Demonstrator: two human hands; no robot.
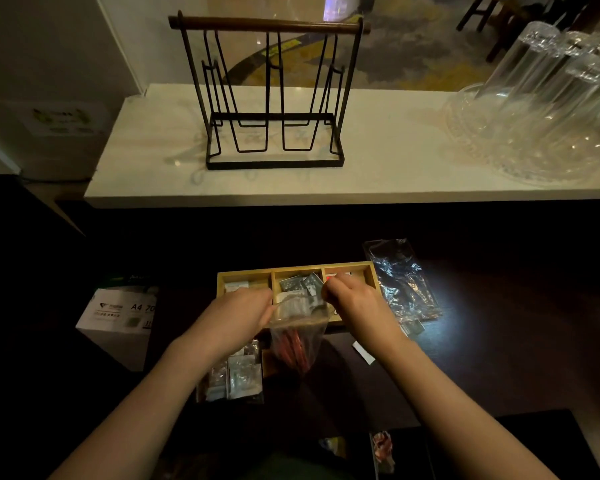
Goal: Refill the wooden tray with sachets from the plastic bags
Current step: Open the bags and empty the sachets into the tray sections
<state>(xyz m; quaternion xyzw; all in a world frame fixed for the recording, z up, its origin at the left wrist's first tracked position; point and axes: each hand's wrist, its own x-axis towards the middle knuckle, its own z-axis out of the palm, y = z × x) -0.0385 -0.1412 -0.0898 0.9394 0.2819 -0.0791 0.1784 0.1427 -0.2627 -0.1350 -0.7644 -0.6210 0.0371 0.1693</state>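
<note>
Head view: the left hand (244,311) and the right hand (352,301) each pinch one side of the mouth of a clear plastic bag (298,336), pulling it apart between them just above the near edge of the wooden tray (373,273). The bag hangs down toward the person and holds red sachets (293,349) in its lower part. The tray has three compartments: white sachets lie in the left one, dark grey sachets (300,284) in the middle one, and a little red and white shows in the right one behind the right hand. A second bag of silvery sachets (234,375) lies on the dark counter (499,341) under the left forearm, and an emptier crumpled clear bag (400,278) lies just right of the tray. A loose white sachet (363,352) lies near the right wrist. Left of the tray stands a white paper box (118,315) printed "A4 70"; its smaller writing is too blurred to read. On the pale upper ledge (378,161) stand a black wire rack (274,98) with a wooden handle and upturned clear glasses (548,95).
</note>
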